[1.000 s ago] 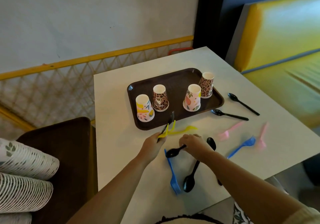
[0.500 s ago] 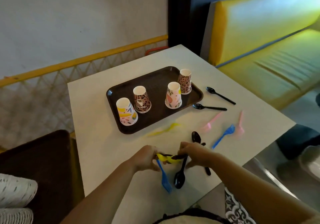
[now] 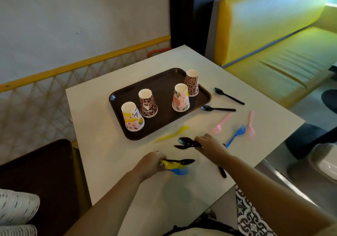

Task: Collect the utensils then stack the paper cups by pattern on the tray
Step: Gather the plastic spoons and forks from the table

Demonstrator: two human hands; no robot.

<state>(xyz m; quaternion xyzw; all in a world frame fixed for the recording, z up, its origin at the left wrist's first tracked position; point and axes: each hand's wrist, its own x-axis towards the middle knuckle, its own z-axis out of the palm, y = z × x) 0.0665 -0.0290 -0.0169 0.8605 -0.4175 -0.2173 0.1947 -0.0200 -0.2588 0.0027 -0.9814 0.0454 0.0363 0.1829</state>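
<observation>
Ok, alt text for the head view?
The left hand grips a bundle of utensils while the right hand holds black spoons over a white table. Four upturned paper cups stand on a brown tray.

Glossy black plastic spoons held in the right hand. Smooth matt white table beneath both hands. Beyond them, printed paper cups on a dark brown tray with a slight sheen.
</observation>
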